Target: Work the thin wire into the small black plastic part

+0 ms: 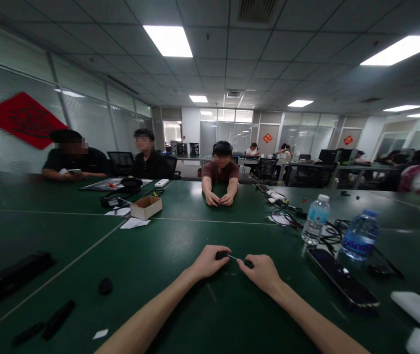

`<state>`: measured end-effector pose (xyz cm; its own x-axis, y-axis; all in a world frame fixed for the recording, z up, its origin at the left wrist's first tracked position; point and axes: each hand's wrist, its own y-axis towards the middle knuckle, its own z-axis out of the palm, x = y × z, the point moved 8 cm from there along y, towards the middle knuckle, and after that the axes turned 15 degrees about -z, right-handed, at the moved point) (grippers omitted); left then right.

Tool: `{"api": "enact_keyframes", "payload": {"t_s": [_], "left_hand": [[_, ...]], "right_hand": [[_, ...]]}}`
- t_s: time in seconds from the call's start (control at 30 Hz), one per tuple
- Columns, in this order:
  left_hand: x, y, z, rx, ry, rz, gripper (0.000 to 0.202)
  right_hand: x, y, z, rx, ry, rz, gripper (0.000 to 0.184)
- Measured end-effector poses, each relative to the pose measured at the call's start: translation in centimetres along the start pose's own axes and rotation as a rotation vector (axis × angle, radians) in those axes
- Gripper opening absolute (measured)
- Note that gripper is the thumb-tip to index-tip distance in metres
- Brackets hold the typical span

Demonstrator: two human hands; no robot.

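Green-topped office table (151, 265), open-plan room behind. Small black plastic part (222, 255) is pinched at the fingertips of the left hand (208, 260), thin metal pin (232, 257) projecting from it toward a second black part (248, 264), which is held by the right hand (259, 273). Fingers narrow on both sides, exact contact partly hidden. Hands are held close together, probably so the pin is kept aligned and steady. Right of the pin: black smartphone (343, 278), water bottle (315, 219), second water bottle (360, 236), tangled black cables (331, 231). Left of the pin: loose black piece (105, 286), cardboard box (146, 206). Far beyond the pin: co-worker's hands (217, 199), placed together on the table
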<state>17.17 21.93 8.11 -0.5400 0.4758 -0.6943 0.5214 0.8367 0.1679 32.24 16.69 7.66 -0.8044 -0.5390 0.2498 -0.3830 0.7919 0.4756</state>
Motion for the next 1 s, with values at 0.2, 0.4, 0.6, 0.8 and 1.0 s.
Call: {"api": "enact_keyframes", "payload": {"t_s": [0.2, 0.4, 0.6, 0.8, 1.0], "left_hand": [[-1.3, -2.0, -0.6, 0.013, 0.055, -0.037, 0.029], [-3.6, -7.1, -0.4, 0.087, 0.008, -0.019, 0.027], [-4.7, -10.3, 0.1, 0.032, -0.049, -0.036, 0.025], [-4.4, -10.6, 0.6, 0.051, -0.021, -0.03, 0.023], [-4.9, -10.8, 0.5, 0.103, -0.046, -0.03, 0.023]], "right_hand": [[1.3, -0.6, -0.4, 0.027, 0.016, -0.025, 0.042], [4.4, -3.8, -0.8, 0.049, 0.095, -0.04, 0.041], [6.5, -6.3, -1.5, 0.03, 0.049, -0.05, 0.043], [6.8, -6.4, -1.8, 0.014, -0.065, -0.104, 0.041], [7.0, -6.6, -2.1, 0.025, 0.0, -0.147, 0.041]]}}
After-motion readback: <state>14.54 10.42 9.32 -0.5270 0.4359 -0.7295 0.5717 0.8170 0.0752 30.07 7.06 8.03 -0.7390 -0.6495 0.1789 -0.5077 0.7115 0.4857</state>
